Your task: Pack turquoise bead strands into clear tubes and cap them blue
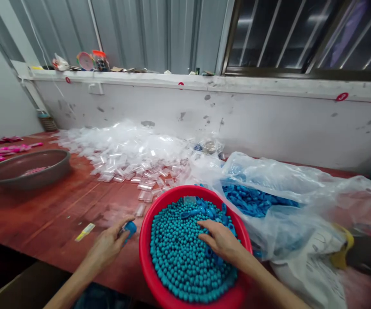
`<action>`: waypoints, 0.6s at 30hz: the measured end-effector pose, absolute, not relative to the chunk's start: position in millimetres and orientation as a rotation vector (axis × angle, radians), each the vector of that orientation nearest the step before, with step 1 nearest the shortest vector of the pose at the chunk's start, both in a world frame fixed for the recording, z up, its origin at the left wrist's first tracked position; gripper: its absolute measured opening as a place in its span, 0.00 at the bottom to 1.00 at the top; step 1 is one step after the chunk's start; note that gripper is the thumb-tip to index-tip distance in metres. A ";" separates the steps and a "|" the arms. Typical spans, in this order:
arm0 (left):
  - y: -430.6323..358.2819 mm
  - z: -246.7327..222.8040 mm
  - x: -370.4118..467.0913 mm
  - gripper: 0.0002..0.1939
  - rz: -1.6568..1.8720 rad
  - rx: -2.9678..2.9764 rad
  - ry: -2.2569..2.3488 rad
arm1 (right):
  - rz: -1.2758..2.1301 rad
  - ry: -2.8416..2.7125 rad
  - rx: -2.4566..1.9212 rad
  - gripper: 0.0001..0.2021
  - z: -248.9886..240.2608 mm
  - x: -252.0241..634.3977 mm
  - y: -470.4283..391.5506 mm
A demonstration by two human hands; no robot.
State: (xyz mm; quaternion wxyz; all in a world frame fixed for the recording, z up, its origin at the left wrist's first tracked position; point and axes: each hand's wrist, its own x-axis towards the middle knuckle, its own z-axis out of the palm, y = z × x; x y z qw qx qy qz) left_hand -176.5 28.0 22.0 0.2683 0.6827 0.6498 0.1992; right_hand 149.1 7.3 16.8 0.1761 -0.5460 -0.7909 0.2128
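My left hand (pixel 110 242) is closed around a small blue plastic piece (pixel 130 228), held over the table just left of a red basin (pixel 145 240). Teal round beads (pixel 179 244) fill the basin. Several blue plastic parts (pixel 201 210) lie on top of the beads toward the back and right. Over these beads reaches my right hand (pixel 220 240), its visible fingers stretched out and slightly apart, with nothing seen between them. Its other fingers are partly hidden, and blue parts lie beside and beneath it. A small clear piece (pixel 190 200) rests at the basin's back edge.
A large heap of clear plastic pieces (pixel 134 150) covers the back of the red table (pixel 76 193). On the right lies a clear bag (pixel 269 171) with blue parts (pixel 253 199). A brown basin (pixel 27 180) and pink parts (pixel 8 150) are at left.
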 end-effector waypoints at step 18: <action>79.7 31.1 -49.7 0.21 0.453 1.448 1.523 | -0.205 -2.708 -1.761 0.10 -5.3 125.4 60.4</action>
